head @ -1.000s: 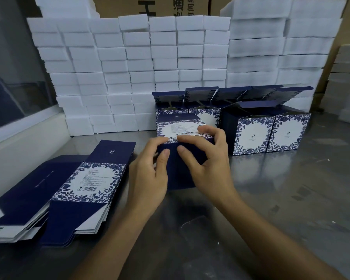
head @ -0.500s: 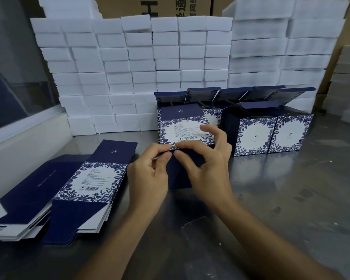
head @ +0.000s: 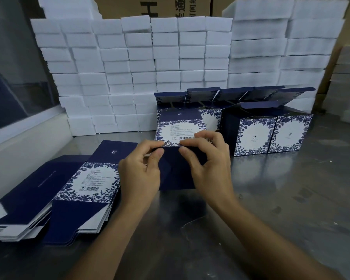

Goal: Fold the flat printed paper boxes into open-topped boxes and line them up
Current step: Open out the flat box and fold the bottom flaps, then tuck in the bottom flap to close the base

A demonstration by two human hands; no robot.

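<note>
A navy and white floral paper box [head: 178, 130] is held above the metal table [head: 281, 199] in the middle of the view. My left hand [head: 139, 174] pinches its lower navy flap from the left with thumb and fingers. My right hand [head: 208, 160] pinches the same flap from the right, fingers curled over the printed panel's bottom edge. A stack of flat printed boxes [head: 85, 186] lies to the left. Several folded open-topped boxes [head: 271, 132] stand in rows behind and to the right.
White foam blocks [head: 141, 63] are stacked like a wall along the back. A second flat navy pile [head: 22, 195] lies at the far left by a white ledge [head: 24, 142]. Brown cartons [head: 156, 7] stand behind the foam.
The box has been raised and tipped up, showing more of its printed barcode panel. Both hands have shifted up to the fold line of the lower flap.
</note>
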